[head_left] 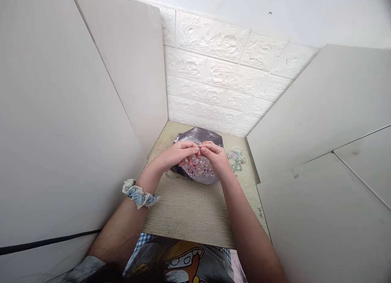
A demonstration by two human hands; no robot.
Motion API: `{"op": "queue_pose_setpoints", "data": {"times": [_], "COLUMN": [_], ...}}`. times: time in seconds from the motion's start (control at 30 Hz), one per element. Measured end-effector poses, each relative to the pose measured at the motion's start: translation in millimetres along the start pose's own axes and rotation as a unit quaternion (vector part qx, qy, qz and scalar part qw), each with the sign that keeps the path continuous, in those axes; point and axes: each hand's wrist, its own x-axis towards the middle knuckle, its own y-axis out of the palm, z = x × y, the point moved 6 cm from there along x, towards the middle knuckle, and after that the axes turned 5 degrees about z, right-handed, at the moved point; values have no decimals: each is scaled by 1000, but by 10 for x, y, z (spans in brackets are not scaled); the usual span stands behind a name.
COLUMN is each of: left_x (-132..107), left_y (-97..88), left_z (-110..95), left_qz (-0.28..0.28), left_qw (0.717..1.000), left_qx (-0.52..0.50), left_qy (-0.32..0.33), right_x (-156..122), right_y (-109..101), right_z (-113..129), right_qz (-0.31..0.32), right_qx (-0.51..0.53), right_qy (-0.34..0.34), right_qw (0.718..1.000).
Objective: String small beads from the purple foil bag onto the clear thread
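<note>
My left hand (180,152) and my right hand (216,156) meet fingertip to fingertip above a silvery grey bag (198,134) on the small wooden table (189,209). Both hands pinch something tiny at the point where they touch; it is too small to name. Under the hands, the bag's mouth holds a heap of small pink and white beads (200,169). My left wrist wears a blue scrunchie (139,193) with a lace edge.
A beaded string of pale green and pink (236,157) lies on the table right of the bag. White panels wall the table in on the left and right, with a white brick-pattern wall behind. Patterned clothing shows at the bottom edge.
</note>
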Motion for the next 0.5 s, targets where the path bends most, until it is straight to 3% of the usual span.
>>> {"op": "queue_pose_setpoints", "data": {"times": [0.1,0.17,0.33,0.43,0.5], "left_x": [5,7,2,-1,1], "left_y": [-28,-39,-54,-61,-66], "left_z": [1,9,16,-8,-19], "left_qz": [-16,-20,-26,-34,-39], "left_qw": [1000,1000,998,996,995], "left_qx": [8,2,-48,-73,-79], "left_qy": [-3,-3,7,31,45], "right_x": [3,0,-32,-66,-80], "right_y": [-1,-6,7,-9,-15], "right_z": [3,-12,-232,-355,-367], "right_qz": [-3,-10,42,72,76], "right_qx": [-109,-223,-496,-558,-576], "right_qy": [21,31,101,156,170], "right_qw": [994,974,861,812,796]}}
